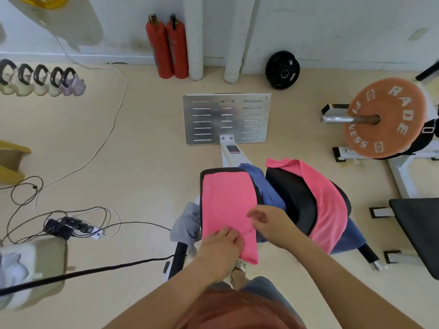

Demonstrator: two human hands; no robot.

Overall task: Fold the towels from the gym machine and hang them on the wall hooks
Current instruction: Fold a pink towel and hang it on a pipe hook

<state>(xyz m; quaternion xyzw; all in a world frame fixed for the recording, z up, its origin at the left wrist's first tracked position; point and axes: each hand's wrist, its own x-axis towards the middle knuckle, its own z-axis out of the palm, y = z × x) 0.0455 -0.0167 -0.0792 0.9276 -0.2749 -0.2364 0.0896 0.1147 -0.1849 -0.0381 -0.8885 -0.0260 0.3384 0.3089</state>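
A folded pink towel (226,205) lies along the left black pad (206,173) of the gym machine. My left hand (222,242) rests flat on its near end. My right hand (267,220) hovers at the towel's right edge, fingers loosely bent, holding nothing that I can see. A second pink towel (327,203) is draped over the right black pad (293,198). A blue towel (266,188) is bunched between the two pads, and a grey towel (186,224) hangs off the machine's left side. No wall hooks are in view.
The machine's metal footplate (225,118) lies ahead. Two red extinguishers (167,47) stand at the wall. A barbell with an orange plate (386,117) and a black bench (420,229) are right. Cables and a power strip (73,227) cross the floor left, beside kettlebells (40,79).
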